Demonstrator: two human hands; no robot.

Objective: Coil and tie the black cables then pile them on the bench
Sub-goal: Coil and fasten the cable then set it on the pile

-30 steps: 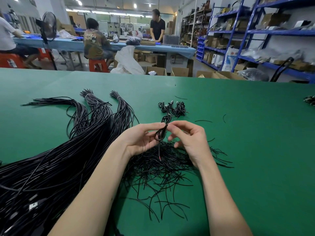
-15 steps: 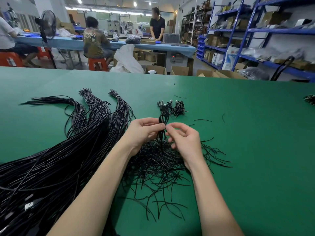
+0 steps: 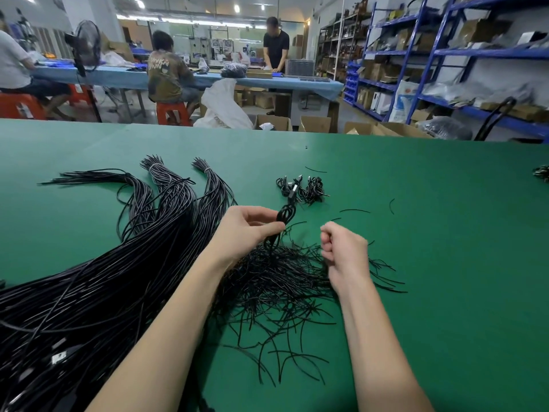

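My left hand (image 3: 248, 230) pinches a small coiled black cable (image 3: 284, 217) at its waist, holding it above the green bench (image 3: 445, 263). My right hand (image 3: 341, 251) is apart from the coil, to its right, fingers curled into a loose fist with nothing visibly in it. Under both hands lies a heap of short black twist ties (image 3: 282, 286). A small pile of tied coils (image 3: 301, 187) sits just beyond the held coil. A large bundle of long uncoiled black cables (image 3: 104, 263) spreads across the left of the bench.
A few stray ties (image 3: 355, 210) lie to the right on the bench. Another dark coil (image 3: 542, 173) sits at the far right edge. Beyond the bench are cardboard boxes (image 3: 315, 124), blue shelving (image 3: 445, 55) and people working at a blue table (image 3: 208, 77).
My right hand has let go of the coil and pulled away to the right and down. My left hand keeps the coil, now raised slightly toward the tied pile.
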